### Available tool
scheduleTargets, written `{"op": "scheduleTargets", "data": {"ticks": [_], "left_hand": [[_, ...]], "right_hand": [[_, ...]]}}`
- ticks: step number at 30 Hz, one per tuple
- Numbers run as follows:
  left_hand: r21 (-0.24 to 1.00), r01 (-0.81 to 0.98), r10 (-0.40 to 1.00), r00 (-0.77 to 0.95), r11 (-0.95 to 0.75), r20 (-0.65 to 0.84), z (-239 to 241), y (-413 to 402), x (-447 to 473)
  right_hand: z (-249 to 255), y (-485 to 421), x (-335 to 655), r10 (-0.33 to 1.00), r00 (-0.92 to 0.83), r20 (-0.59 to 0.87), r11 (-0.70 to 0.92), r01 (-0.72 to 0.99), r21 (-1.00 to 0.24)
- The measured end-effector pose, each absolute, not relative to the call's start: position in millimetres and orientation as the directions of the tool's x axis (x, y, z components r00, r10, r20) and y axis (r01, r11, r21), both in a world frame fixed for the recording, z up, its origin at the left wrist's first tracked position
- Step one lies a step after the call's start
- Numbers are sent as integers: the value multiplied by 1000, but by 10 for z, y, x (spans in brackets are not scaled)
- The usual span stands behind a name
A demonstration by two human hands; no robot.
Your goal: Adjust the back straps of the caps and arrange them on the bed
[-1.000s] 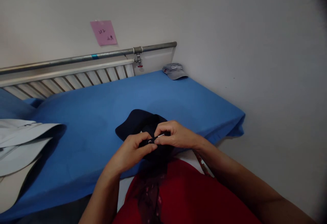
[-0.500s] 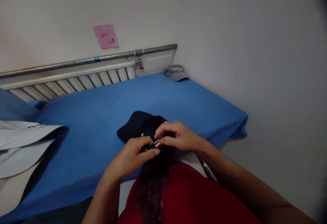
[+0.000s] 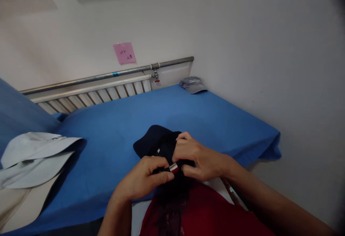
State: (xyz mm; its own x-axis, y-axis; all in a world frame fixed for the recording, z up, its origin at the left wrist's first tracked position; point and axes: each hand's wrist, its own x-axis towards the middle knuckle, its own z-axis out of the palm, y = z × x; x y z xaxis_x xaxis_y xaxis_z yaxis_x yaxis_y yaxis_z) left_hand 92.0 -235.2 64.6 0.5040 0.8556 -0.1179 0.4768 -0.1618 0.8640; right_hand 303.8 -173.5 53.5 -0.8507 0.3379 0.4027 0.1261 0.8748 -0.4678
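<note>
A dark navy cap (image 3: 153,144) lies at the near edge of the blue sheet (image 3: 115,128), brim pointing away from me. My left hand (image 3: 144,178) is closed in a pinch on the cap's back strap. My right hand (image 3: 198,158) is closed on the strap from the other side. A small metal buckle (image 3: 174,167) shows between the fingertips of the two hands. The rear of the cap is hidden under my hands.
A grey cap (image 3: 192,84) sits at the far corner by the wall. Pale folded garments (image 3: 29,157) are stacked at the left. A radiator (image 3: 94,96) and metal pipe (image 3: 107,75) run along the back wall under a pink note (image 3: 124,52). My red top (image 3: 205,214) fills the bottom.
The view has tilted up and shifted, so everything sits lower and further right. Both hands stay on the strap; the buckle is more exposed between the fingertips than before.
</note>
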Motion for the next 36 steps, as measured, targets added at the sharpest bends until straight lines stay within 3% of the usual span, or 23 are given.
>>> {"op": "scheduleTargets", "data": {"ticks": [8, 13, 22, 29, 33, 36], "left_hand": [[891, 432, 862, 497, -141, -105, 681, -2355, 765], [935, 336, 876, 477, -114, -65, 658, -2360, 661], [980, 191, 897, 440, -49, -40, 699, -2152, 464], [974, -121, 911, 348, -189, 220, 910, -1944, 328], [893, -350, 867, 303, -284, 395, 1097, -1829, 437], [804, -475, 865, 154, -358, 477, 1185, -1687, 522]], "right_hand": [[441, -1637, 3026, 372, -855, 361, 861, 172, -478], [455, -1613, 3068, 518, -768, 377, 748, 192, -636], [499, -1452, 3013, 662, -716, 221, 392, 79, -916], [412, -1087, 2783, 723, -653, 223, 169, -145, -975], [381, -1018, 2698, 713, -682, 164, -2, -236, -972], [318, -1005, 2675, 685, -708, 175, -113, -340, -933]]}}
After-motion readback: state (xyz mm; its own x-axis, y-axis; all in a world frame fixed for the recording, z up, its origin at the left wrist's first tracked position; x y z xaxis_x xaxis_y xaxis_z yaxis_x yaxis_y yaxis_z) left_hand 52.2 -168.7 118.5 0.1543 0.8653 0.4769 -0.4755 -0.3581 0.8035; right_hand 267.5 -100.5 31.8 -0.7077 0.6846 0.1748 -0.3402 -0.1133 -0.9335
